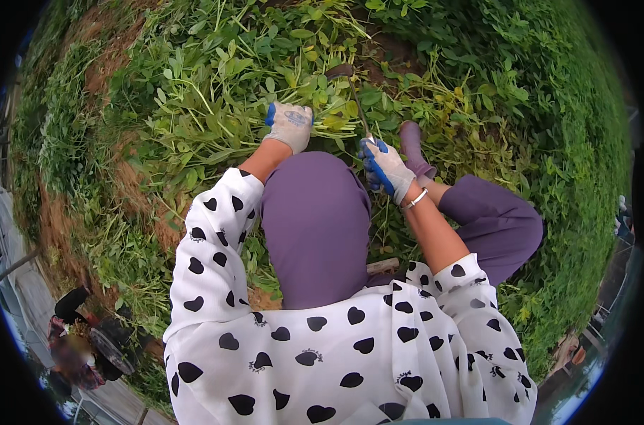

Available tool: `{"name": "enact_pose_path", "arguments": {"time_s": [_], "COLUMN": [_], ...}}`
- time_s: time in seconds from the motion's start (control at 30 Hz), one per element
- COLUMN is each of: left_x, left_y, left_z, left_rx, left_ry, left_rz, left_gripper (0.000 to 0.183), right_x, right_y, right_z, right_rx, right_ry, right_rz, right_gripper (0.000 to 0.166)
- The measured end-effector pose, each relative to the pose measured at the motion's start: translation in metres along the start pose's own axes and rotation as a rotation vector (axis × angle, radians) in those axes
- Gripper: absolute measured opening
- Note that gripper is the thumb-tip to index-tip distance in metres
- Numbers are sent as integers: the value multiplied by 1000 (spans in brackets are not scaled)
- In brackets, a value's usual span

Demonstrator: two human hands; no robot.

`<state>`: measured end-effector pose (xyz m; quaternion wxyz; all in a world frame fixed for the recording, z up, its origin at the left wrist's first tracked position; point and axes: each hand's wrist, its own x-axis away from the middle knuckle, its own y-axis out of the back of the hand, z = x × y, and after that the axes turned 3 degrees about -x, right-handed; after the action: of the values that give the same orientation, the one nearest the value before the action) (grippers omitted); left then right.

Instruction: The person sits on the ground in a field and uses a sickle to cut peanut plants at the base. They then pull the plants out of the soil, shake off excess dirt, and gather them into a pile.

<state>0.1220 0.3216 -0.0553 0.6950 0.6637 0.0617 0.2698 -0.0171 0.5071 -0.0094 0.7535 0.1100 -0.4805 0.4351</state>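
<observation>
My left hand [291, 126], in a pale knitted work glove with blue coating, is closed around a bunch of leafy green stems [338, 126], likely peanut plants. Bare stem ends stick out to the right of the fist. In my right hand [387, 169], gloved alike, is the handle of a sickle [360, 106]. Its thin metal shank points away from me, and the dark curved blade [339, 71] lies just above the foliage, beyond the held bunch. My fingers hide most of the handle.
Uprooted or cut plants [205, 117] cover the ground ahead and left, with bare soil [133, 183] between. Dense standing plants [561, 133] rise on the right. My purple boot [415, 146] is beside my right hand. Another person [72, 350] is at lower left, near a round dark container [112, 345].
</observation>
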Motion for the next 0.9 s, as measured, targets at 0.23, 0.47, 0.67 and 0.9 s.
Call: {"name": "enact_pose_path", "arguments": {"time_s": [0.23, 0.47, 0.67, 0.9], "left_x": [-3, 3, 1, 15], "left_y": [21, 14, 14, 17], "left_z": [8, 7, 8, 12], "left_rx": [-50, -33, -48, -12], "left_ry": [-2, -1, -34, -68], "left_rz": [35, -59, -76, -63], "left_gripper": [32, 23, 24, 32], "right_x": [-8, 4, -11, 93], "right_y": [-16, -23, -25, 17], "right_z": [-9, 3, -12, -82], "right_rx": [18, -14, -56, -141], "right_ry": [34, -81, -68, 243], "right_rz": [-55, 23, 28, -233], "right_gripper": [24, 27, 28, 10]}}
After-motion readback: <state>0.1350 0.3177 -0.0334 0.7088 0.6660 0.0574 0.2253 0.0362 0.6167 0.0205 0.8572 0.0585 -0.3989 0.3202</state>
